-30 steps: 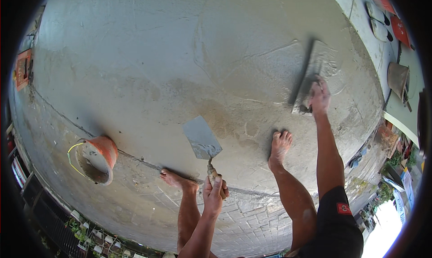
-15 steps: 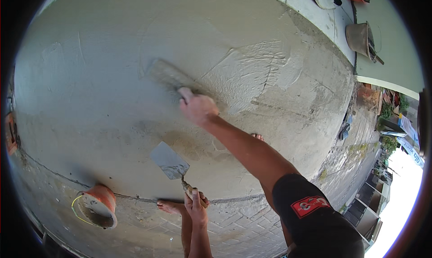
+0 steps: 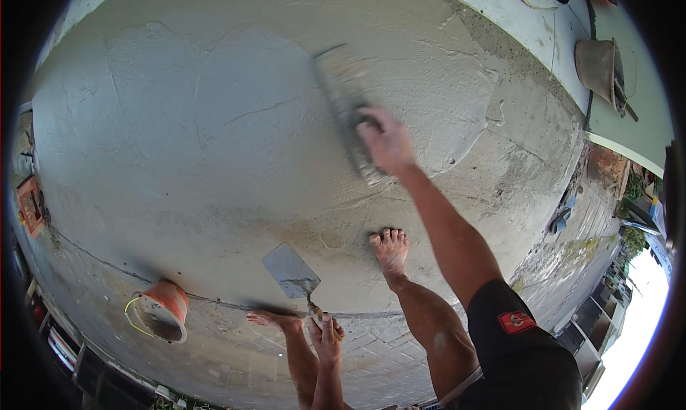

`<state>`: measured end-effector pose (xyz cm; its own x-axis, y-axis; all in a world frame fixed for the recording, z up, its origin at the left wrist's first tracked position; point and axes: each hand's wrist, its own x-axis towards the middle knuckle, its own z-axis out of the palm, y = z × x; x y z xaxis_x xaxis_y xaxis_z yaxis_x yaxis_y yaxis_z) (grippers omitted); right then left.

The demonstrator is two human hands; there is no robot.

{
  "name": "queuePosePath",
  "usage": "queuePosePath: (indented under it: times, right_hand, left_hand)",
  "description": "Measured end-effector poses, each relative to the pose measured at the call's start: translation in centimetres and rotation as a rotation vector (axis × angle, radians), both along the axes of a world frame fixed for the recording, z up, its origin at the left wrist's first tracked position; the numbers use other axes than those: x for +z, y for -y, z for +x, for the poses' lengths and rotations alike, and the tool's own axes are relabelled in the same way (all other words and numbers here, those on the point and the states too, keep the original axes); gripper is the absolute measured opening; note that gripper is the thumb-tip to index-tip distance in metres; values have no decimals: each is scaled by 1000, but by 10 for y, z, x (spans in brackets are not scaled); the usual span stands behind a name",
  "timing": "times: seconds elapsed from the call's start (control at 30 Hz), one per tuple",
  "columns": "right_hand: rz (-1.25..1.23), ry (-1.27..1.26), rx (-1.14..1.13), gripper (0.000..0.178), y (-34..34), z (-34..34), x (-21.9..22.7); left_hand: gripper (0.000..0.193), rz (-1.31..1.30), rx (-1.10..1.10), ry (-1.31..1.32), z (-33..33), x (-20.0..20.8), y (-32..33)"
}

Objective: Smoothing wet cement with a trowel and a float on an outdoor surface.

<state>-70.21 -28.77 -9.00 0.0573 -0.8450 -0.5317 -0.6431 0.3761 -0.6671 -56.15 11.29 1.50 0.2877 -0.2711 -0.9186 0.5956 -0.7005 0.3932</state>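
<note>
My right hand [image 3: 389,144] is closed round the handle of a long rectangular plastering float [image 3: 337,81], blurred by motion. Its blade lies against wet grey mortar [image 3: 221,95] spread over the surface in front of me. Ridges and curved edges mark the mortar to the right of the float. Low in the middle, my left hand [image 3: 327,341] grips the wooden handle of a small trowel [image 3: 289,269]. That trowel's square-ended metal blade points up and left, smeared with mortar near the handle, apart from the float.
An orange-red bucket [image 3: 164,310] with mortar inside stands at lower left. My bare feet are apart, one foot [image 3: 391,249] on the rough surface. A grey bucket [image 3: 599,70] holding a tool is at upper right, near a pale ledge [image 3: 547,31]. An orange object [image 3: 30,206] sits far left.
My right hand has swept the float to the right and turned its blade steeper, across the ridged mortar, which now looks flatter. My left hand keeps hold of the trowel. More of my right foot shows.
</note>
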Motion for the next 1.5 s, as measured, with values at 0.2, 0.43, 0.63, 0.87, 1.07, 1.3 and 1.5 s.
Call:
queuePosePath:
  times: [0.2,0.43,0.63,0.87,1.07,1.3,1.5]
  right_hand:
    - [89,-181,687,37,-22,85,-6]
    - [-434,-311,-78,36,49,-99,-11]
    - [-285,113,-870,33,-6,-211,-16]
    - [72,615,-369,31,-84,-61,80]
    - [269,393,112,32,-70,-19,128]
    - [11,-76,221,35,-127,-182,108]
    - [-366,-208,374,33,-146,-101,126]
  left_hand:
    - [22,33,66,-95,-63,14,21]
    - [21,-118,-94,-165,-43,21,30]
    - [17,-120,-147,-56,12,26,2]
    - [19,-33,-162,-276,34,47,79]
    - [24,-92,-279,-640,17,71,168]
    - [20,-152,-310,-524,3,68,194]
    - [23,-193,-484,-225,-19,50,205]
